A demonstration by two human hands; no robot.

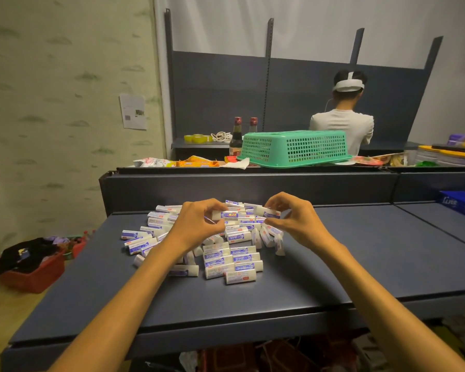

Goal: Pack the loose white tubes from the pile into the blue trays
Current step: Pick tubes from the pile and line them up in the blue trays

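Observation:
A pile of white tubes with blue labels (226, 253) lies on the dark blue shelf top (360, 259). Some tubes are lined up in rows at the front of the pile, others lie scattered to the left. My left hand (196, 224) hovers over the back of the pile and pinches one white tube (227, 215) between thumb and fingers. My right hand (293, 218) pinches another white tube (269, 212) just to the right of it. Both held tubes lie roughly level, end to end. A blue tray (459, 204) shows at the far right edge.
A dark shelf wall (253, 189) rises behind the pile. On the ledge above it stand an upturned green basket (293, 149), snack packets and two sauce bottles (236, 138). A person (344, 119) stands beyond with their back turned. A red bin (35, 275) sits on the floor left.

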